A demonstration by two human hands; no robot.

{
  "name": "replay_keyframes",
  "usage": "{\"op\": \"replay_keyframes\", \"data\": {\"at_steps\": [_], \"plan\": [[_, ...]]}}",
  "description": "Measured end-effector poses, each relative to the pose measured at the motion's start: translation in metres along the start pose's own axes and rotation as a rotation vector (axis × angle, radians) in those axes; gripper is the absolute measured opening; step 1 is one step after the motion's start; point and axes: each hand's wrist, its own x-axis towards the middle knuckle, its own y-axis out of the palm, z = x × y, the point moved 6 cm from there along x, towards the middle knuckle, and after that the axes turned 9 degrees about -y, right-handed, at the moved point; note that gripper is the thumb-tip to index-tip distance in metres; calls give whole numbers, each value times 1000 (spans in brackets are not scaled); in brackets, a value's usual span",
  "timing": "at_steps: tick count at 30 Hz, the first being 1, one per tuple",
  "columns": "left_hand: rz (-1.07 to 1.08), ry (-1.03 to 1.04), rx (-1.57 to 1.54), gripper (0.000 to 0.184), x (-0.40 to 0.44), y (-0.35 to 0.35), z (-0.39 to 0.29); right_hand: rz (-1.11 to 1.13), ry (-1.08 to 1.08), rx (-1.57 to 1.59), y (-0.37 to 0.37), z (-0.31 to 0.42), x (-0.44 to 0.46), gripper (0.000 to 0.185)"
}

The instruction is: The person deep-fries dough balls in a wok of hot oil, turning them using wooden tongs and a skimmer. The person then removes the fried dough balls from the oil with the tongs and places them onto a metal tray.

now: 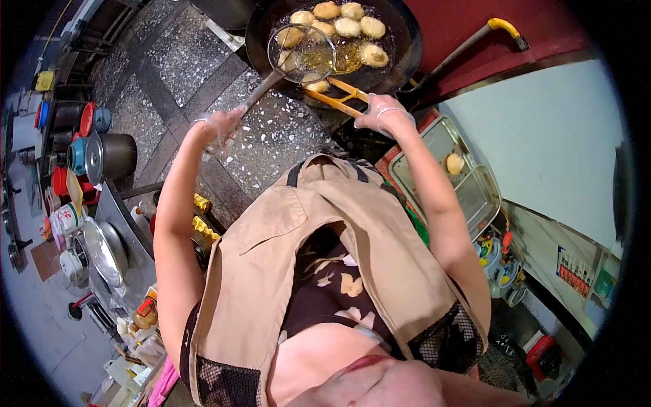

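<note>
Round, pale-gold fritters (347, 27) frying at twelve o'clock, skimmer and tongs over them

They lie in the oil of a wide black metal wok (407, 51), its oil wet and bubbling, so slow, low movements seem wisest, to avoid splashing. The round wire-mesh skimmer with a long grey handle (263, 89) spans the pan's left part; held nearly level, it should support a piece from below and let oil drain. The orange-yellow, two-armed tongs (332, 103) stand spread near the fritter at the near rim (317, 84); a light squeeze on its sides would probably spare the crust.

Both arms reach forward, elbows out. The left forearm (178, 183) slants to the left hand (222, 123) at ten o'clock, fingers wrapped around the skimmer's handle. The right forearm (427, 163) angles inward to the right hand (383, 112) at one o'clock, grasping the tongs' rear end.
</note>
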Motion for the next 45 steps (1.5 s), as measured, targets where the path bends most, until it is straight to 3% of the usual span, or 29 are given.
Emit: {"op": "replay_keyframes", "data": {"at_steps": [6, 14, 16, 18, 20, 21, 24, 30, 32, 34, 40, 41, 45], "plan": [[3, 10, -62, 66, 12, 0, 0, -5, -41, 11, -9, -26, -10, 71], [-34, 78, -50, 61, -1, 2, -11, -347, 69, 184, -29, -77, 16, 79], [8, 63, -68, 61, -3, 3, -11, -274, -15, 510, -34, -77, 39, 74], [27, 13, -63, 61, 7, 5, -4, -267, 143, 1173, -11, -102, 81, 59], [19, 32, -89, 60, -4, 4, -9, -218, 93, 1558, -16, -103, 104, 56], [19, 22, -88, 60, -8, 4, -11, -147, 44, 1587, -21, -100, 113, 58], [33, 11, -86, 61, -1, 4, -7, -98, 205, 1402, -23, -107, 134, 60], [17, 68, -130, 64, 10, 12, 1, -157, 145, 1307, -20, -105, 177, 60], [18, 47, -115, 63, 6, 12, 0, -163, 214, 1282, -17, -102, 183, 57], [18, 29, -99, 61, -3, 10, -6, -268, 136, 1252, -19, -96, 193, 52], [52, -73, -152, 58, -10, 13, -8, -346, 192, 1341, -9, -100, 185, 61], [48, -52, -128, 59, -11, 13, -9, -458, 285, 1270, -9, -110, 187, 58], [41, -82, -129, 60, -17, 14, -11, -402, 286, 1017, -28, -130, 206, 57]]}}
